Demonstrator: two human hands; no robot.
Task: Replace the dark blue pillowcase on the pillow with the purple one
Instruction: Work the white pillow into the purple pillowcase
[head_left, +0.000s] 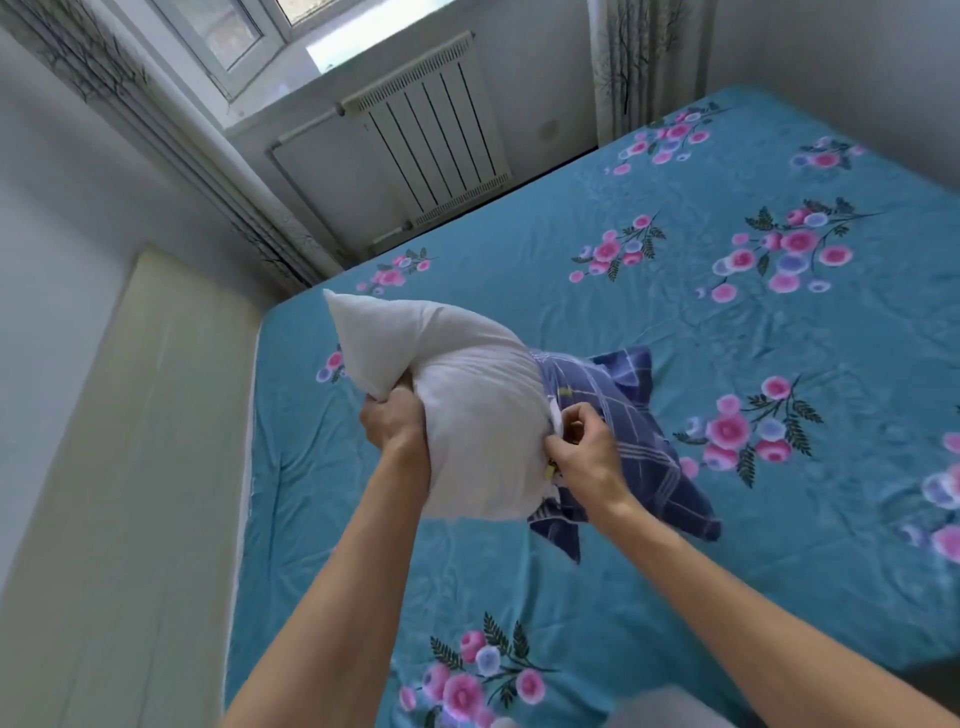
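Both forearms reach forward over the teal floral bed sheet (701, 364). The left hand (392, 423) is closed in a fist on a bunched fold of the white pillow (467, 405). The right hand (584, 452) pinches the open edge of the dark blue pillowcase (618, 415), thumb and fingers pressed together; what lies between them is hard to tell. The pillow is held above the bed, most of it bare, long axis running from upper left to lower right, its free corner pointing toward the radiator (436, 135), its right end inside the case
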